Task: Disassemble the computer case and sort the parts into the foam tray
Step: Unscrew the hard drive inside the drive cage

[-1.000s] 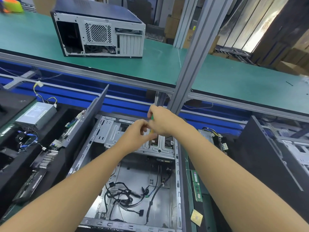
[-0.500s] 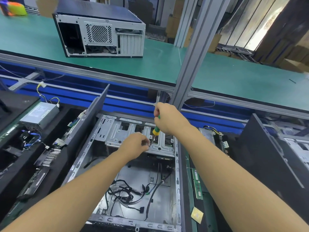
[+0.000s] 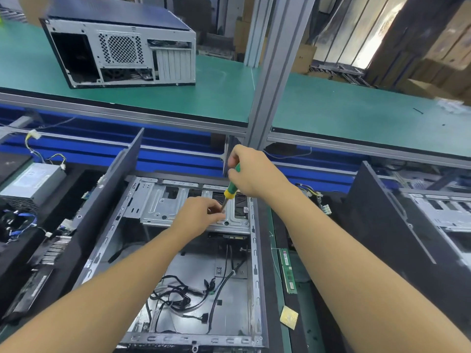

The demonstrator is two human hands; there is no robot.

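Observation:
An open computer case (image 3: 256,271) lies on its side in front of me, with loose black cables (image 3: 178,296) on its floor and a metal drive cage (image 3: 158,202) at its far end. My right hand (image 3: 254,171) grips a green and yellow screwdriver (image 3: 230,189), tilted with its tip down on the cage. My left hand (image 3: 201,212) pinches the screwdriver's shaft at the tip. The black foam tray (image 3: 15,250) at the left holds a power supply (image 3: 30,182), cables and boards.
A black side panel (image 3: 112,194) stands on edge between the case and the tray. A RAM stick (image 3: 288,271) and a small gold chip (image 3: 289,321) lie to the right. Another open case (image 3: 433,212) sits far right. A closed case (image 3: 122,47) stands on the green shelf (image 3: 331,110) above.
My right hand has risen with the screwdriver, showing its handle. My left hand dropped from the right hand to the tool's tip on the drive cage.

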